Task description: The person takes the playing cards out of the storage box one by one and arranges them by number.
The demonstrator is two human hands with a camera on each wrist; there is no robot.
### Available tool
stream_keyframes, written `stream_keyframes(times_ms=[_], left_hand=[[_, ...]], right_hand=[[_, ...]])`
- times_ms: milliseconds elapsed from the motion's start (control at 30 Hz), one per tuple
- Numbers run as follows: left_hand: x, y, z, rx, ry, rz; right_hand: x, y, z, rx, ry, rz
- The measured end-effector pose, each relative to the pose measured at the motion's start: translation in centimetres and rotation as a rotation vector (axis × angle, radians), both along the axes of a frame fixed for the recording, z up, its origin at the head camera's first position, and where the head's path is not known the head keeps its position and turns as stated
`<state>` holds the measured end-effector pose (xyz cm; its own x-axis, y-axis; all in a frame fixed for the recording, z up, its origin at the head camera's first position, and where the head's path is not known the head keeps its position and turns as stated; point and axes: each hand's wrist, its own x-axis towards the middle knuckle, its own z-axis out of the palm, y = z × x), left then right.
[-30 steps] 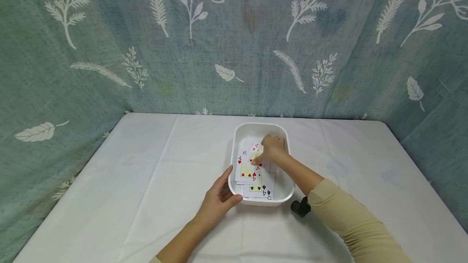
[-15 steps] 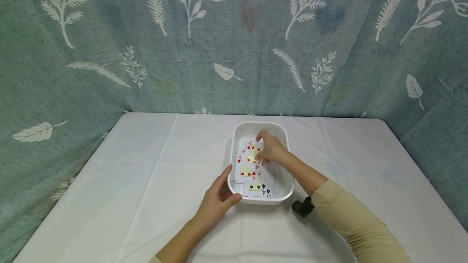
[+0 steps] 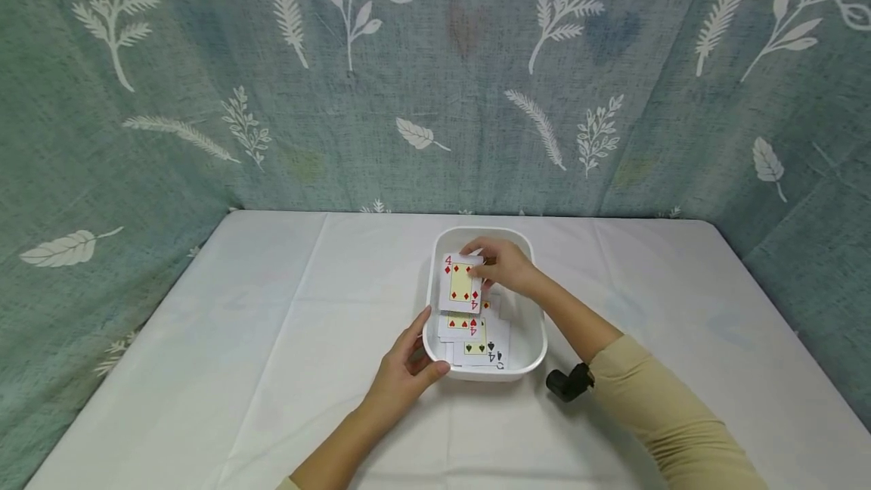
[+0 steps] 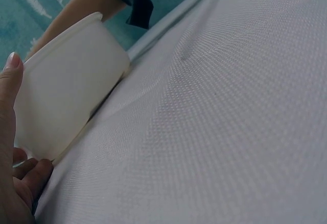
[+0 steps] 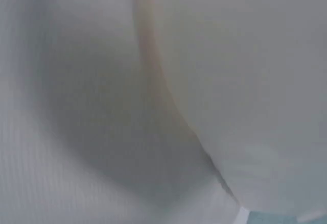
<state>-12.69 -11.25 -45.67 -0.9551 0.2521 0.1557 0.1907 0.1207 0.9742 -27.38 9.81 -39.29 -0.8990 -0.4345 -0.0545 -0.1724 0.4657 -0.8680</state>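
A table under a white cloth stands before a teal leaf-print curtain, and on the cloth sits a white plastic tub with loose playing cards lying face up in it. The left hand grips the tub's near left corner, thumb on the rim and fingers against the outer wall. Above the cards, the right hand pinches a four of diamonds by its upper right edge, holding it face up inside the tub.

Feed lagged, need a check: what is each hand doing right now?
Left hand: holds the near-left corner of the white tub, thumb on its rim.
Right hand: pinches the four of diamonds above the tub.
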Motion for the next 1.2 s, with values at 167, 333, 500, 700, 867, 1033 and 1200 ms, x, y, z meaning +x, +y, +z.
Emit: stream_keyframes(times_ms=[167,333,500,700,867,1033,1200], left_hand=[[0.0,0.0,0.0,0.002,-0.02,0.007],[0.0,0.0,0.0,-0.005,-0.013,0.008],[0.0,0.0,-0.1,-0.012,-0.009,0.007],[0.0,-0.1,-0.2,0.002,0.005,-0.002],[0.0,0.0,-0.2,0.008,0.014,-0.01],[0.0,0.0,-0.1,0.004,-0.007,-0.001],[0.1,0.0,-0.1,0.001,-0.012,0.007]], right_hand=[[-0.4,1.0,0.6,-0.049,0.033,0.024],[-0.8,2.1,1.2,-0.041,0.046,0.017],[-1.2,3.3,2.2,-0.061,0.059,0.0],[-1.4,4.8,4.3,-0.057,0.07,-0.016],[-2.0,6.6,5.6,-0.04,0.081,-0.052],[-2.5,8.2,6.2,-0.025,0.089,-0.086],[-2.3,9.5,6.5,-0.003,0.088,-0.094]])
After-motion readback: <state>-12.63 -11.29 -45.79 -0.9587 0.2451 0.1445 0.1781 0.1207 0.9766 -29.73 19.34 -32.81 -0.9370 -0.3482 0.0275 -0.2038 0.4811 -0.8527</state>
